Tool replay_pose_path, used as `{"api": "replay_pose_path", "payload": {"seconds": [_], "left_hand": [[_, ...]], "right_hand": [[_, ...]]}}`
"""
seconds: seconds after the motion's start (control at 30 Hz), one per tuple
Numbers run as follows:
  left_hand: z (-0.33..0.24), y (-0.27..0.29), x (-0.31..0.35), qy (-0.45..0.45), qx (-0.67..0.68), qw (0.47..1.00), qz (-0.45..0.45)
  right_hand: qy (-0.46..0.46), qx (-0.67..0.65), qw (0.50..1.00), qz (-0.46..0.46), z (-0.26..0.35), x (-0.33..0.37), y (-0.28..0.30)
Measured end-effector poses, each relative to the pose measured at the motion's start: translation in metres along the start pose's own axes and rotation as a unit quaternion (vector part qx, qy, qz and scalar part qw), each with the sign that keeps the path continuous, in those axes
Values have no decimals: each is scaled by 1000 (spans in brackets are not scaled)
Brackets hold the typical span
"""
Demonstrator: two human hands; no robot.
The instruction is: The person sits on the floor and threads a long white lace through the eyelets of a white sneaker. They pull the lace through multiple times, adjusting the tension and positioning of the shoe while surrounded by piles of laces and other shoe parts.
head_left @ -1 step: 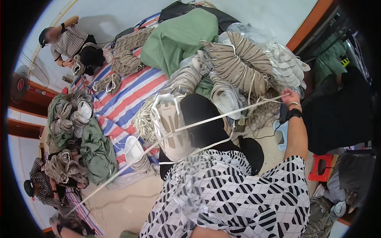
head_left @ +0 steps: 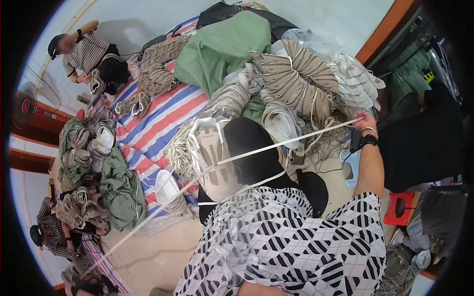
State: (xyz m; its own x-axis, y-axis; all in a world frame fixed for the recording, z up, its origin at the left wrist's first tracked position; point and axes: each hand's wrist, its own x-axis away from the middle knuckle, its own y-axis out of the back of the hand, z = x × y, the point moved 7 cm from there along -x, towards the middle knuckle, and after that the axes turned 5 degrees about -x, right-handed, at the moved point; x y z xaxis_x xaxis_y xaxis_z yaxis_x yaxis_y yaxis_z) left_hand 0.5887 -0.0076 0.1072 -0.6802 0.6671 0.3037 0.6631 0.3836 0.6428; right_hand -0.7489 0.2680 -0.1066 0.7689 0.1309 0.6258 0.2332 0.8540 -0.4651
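Note:
A beige and white shoe upper (head_left: 213, 160) rests on my lap, its toe toward me and its opening facing away. A long off-white shoelace (head_left: 291, 140) stretches taut across it, from the lower left up to the right. Closed fingers of my right hand (head_left: 366, 121) pinch the lace's right end; a bracelet and a black watch are on that wrist. A slacker strand (head_left: 264, 180) curves around the shoe's toe end. My left hand is out of view; only a bit of forearm (head_left: 261, 289) shows at the lower edge.
Bundles of beige uppers (head_left: 296, 74) and a tangle of laces (head_left: 178, 150) lie ahead on a striped sheet (head_left: 163, 116). A white upper (head_left: 167, 186) sits left. Two people (head_left: 89, 54) work at the left. A red stool (head_left: 399, 208) stands right.
My right hand has shifted slightly to the right with the lace. A patch of skin at the lower left edge has gone from view. The shoe upper stays in place.

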Motion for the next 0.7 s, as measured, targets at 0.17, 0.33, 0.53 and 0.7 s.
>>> {"api": "replay_pose_path", "payload": {"seconds": [0.17, 0.33, 0.53, 0.7], "left_hand": [[21, -21, 38, 50, -46, 998, 13], [20, 42, 32, 45, -86, 995, -20], [-95, -7, 14, -254, -252, 928, 104], [-152, -342, 111, -142, 191, 853, 464]], "right_hand": [[282, 444, 849, 48, 117, -6, 35], [195, 104, 964, -146, 169, -6, 65], [202, 464, 861, 46, -1, 29, -110], [-51, 450, 713, 535, -268, 233, -211]]}}
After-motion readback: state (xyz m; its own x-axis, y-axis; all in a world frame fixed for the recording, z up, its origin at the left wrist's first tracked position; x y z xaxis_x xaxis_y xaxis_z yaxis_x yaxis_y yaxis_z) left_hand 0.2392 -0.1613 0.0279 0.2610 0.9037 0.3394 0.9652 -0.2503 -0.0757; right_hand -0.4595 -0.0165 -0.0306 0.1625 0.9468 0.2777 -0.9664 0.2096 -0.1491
